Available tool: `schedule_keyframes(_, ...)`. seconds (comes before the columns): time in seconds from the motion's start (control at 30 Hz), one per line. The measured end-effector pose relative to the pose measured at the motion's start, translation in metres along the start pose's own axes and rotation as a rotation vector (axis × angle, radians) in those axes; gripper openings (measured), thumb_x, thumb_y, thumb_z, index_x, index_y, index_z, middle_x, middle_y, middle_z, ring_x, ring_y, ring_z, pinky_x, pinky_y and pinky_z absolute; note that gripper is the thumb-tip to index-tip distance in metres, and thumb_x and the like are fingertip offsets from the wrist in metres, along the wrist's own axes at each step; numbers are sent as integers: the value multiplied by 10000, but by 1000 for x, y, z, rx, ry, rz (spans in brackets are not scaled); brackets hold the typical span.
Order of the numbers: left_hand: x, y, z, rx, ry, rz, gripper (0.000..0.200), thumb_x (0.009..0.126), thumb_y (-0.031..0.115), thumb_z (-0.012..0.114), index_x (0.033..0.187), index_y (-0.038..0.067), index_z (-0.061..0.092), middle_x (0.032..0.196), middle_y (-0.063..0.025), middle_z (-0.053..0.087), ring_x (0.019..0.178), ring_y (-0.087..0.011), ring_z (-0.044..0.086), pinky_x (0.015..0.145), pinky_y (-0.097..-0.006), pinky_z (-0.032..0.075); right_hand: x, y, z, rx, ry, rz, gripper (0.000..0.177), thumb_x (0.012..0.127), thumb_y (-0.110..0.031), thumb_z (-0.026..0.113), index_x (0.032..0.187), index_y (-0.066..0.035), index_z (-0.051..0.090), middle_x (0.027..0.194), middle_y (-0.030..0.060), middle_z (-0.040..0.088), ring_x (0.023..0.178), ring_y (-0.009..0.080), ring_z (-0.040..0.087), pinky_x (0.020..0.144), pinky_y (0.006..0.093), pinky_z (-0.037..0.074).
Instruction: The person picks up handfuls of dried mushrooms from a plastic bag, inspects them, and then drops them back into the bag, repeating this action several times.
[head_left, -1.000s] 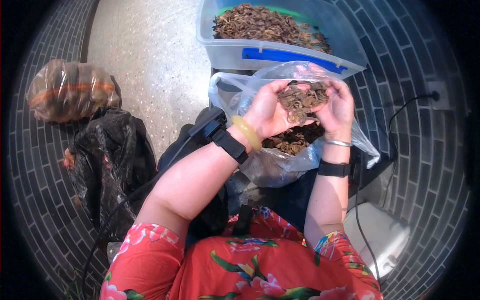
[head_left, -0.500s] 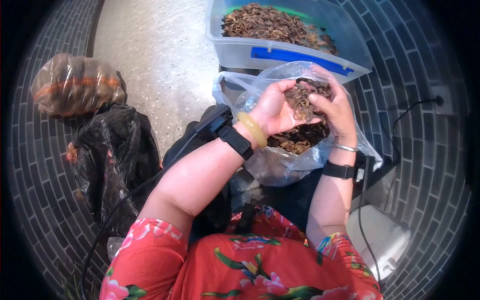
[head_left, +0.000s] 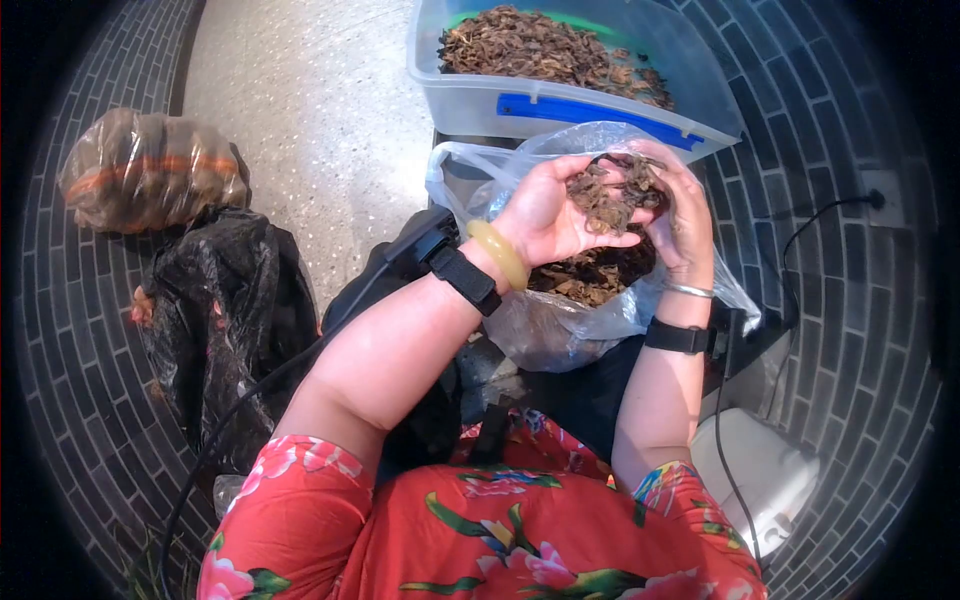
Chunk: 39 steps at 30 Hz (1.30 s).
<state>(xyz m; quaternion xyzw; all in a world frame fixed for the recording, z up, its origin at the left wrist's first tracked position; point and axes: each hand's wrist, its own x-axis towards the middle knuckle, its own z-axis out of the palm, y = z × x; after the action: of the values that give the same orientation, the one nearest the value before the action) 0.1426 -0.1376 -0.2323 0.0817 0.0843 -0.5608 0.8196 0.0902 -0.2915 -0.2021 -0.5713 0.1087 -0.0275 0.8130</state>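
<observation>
Paving of grey brick (head_left: 860, 330) carries everything here. At its top edge stands a clear plastic tub with a blue strip (head_left: 480, 100), filled with brown dried matter. Near the left edge slumps a crumpled black plastic bag (head_left: 215, 320). A thin clear plastic bag (head_left: 560, 335), open-mouthed, sits just below the tub and is partly filled with the same stuff. Above its mouth the left hand (head_left: 545, 215) lies palm up, fingers half curled into a cup, carrying a heap of dried brown curled pieces (head_left: 615, 195). Half a second ago the right hand (head_left: 685, 225) lay flat across that heap. Now it has swung to the far side, fingertips bent into the pieces; whether they pinch any, I cannot tell. The heap remains over the bag, none of it set down.
</observation>
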Motion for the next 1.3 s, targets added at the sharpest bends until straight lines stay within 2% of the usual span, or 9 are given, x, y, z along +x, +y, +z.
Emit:
schedule_keyframes(0.37,0,0,1,-43,-52,-9,442,949,293,241,1183,-31,430,1170,-209,514,1071,-407,506,940,-602,351,0,-1,-4,211,-11,48,327,825,-52,430,1118,74,501,1064,186,582,975,278,597,807,346,516)
schedule_keyframes(0.6,-1,0,3,-72,-40,-6,460,948,295,237,1188,-46,432,1189,-216,501,1102,-406,486,946,-594,350,2,0,-9,216,-50,59,339,829,-78,423,1123,72,500,1095,210,573,979,282,595,802,349,519)
schedule_keyframes(0.7,-1,0,3,-65,-31,-2,472,945,298,239,1190,-58,430,1199,-217,492,1121,-401,472,953,-581,350,2,0,-8,218,-40,5,334,832,-92,415,1103,75,514,1109,218,568,971,282,599,774,343,528)
schedule_keyframes(0.8,-2,-1,5,-32,11,2,477,943,299,240,1183,-65,436,1205,-217,488,1133,-390,466,960,-569,351,4,0,-6,163,29,-85,344,825,-108,424,1097,77,525,1119,212,566,989,276,588,826,355,497)
schedule_keyframes(0.87,-2,-2,8,1,55,12,477,943,298,240,1177,-66,441,1206,-215,488,1137,-382,466,963,-564,351,6,3,-7,165,50,-168,377,861,-190,409,1094,80,532,1126,205,565,1017,268,567,907,370,433)
schedule_keyframes(1.0,-2,-2,10,-5,105,36,464,942,297,243,1213,-39,411,1208,-199,493,1137,-359,473,957,-566,356,2,-1,6,208,0,-143,492,920,-329,329,1112,79,527,1138,194,561,1046,255,541,965,364,365)
schedule_keyframes(1.07,-1,-2,7,-28,102,36,460,941,299,246,1228,-26,399,1209,-191,494,1137,-351,476,956,-567,356,1,-1,13,-100,-39,-234,689,931,-506,217,1150,81,503,1152,195,551,1081,249,518,976,354,349)
schedule_keyframes(1.2,1,-2,2,-12,94,42,435,940,303,269,1234,9,399,1204,-178,501,1131,-330,486,941,-573,370,-6,0,14,-238,-132,-131,878,857,-670,163,1256,73,409,1201,214,511,1161,251,460,1008,360,303)
schedule_keyframes(1.3,0,-2,2,12,120,31,411,937,305,302,1206,23,433,1180,-170,519,1107,-322,507,922,-576,389,-9,1,13,-290,-151,-139,900,839,-694,170,1298,56,358,1244,223,472,1182,264,441,1018,364,289)
